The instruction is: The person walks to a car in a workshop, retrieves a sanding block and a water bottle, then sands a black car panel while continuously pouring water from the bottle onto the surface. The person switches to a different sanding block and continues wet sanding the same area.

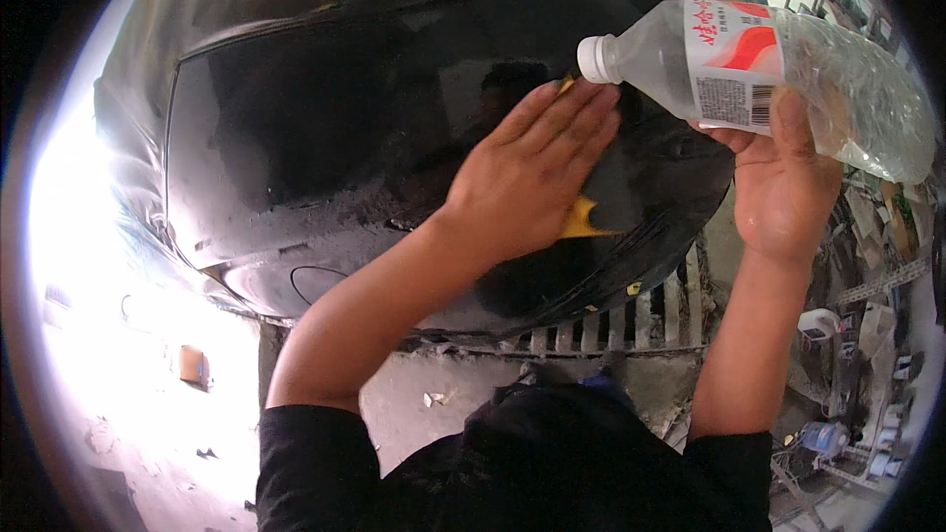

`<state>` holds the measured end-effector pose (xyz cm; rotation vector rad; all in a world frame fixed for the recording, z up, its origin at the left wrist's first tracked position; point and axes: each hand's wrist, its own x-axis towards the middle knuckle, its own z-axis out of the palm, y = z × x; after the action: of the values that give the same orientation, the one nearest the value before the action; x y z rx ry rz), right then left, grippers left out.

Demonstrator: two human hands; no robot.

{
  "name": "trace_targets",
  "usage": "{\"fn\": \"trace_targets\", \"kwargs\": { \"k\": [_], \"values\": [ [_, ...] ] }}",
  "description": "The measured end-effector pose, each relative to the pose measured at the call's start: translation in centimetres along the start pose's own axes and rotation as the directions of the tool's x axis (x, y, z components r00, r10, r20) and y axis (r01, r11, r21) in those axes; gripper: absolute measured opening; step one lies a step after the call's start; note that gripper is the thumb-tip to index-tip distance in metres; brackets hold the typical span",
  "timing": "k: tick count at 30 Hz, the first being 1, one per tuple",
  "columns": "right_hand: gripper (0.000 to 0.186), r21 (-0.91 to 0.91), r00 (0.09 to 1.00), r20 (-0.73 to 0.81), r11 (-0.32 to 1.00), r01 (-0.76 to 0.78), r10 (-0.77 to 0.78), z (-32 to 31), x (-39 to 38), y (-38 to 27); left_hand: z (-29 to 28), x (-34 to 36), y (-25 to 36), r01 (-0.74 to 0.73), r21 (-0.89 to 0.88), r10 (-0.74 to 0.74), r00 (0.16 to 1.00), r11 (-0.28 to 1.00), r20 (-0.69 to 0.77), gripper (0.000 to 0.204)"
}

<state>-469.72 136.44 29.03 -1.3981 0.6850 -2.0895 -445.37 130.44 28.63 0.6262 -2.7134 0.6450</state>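
Note:
Flat against a glossy black car panel, my left hand presses a yellow-backed sheet of sandpaper under its palm and fingers. One torn-looking corner of the sheet sticks out beside the palm, and a bit of yellow shows by the fingertips. The rest of it is hidden. My right hand grips a large clear plastic bottle with a red and white label. The bottle lies nearly level in the air, its white cap pointing left, just above my left fingertips. Wet patches show on the panel.
Thin masking film drapes over the car around the panel. Below the panel's near edge runs a slatted floor grate. Cluttered parts and a blue-tinted plastic jug lie at right. A brown box sits on the bright floor at left.

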Motion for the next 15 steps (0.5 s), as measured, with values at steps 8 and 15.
{"fn": "trace_targets", "kwargs": {
  "k": [8, 15],
  "values": [
    [0.053, -0.144, 0.997, -0.068, 0.989, 0.023, -0.033, 1.5, -0.6, -0.5, -1.1, -8.0, -3.3, 0.025, 0.072, -0.036, 0.987, 0.997, 0.156, 0.064],
    [0.052, 0.008, 0.999, -0.041, 0.999, 0.036, -0.036, 1.4, -0.2, -0.2, 0.5, 1.6, -0.1, 0.000, -0.046, 0.002, 1.000, 0.999, 0.025, 0.069]
  ]
}}
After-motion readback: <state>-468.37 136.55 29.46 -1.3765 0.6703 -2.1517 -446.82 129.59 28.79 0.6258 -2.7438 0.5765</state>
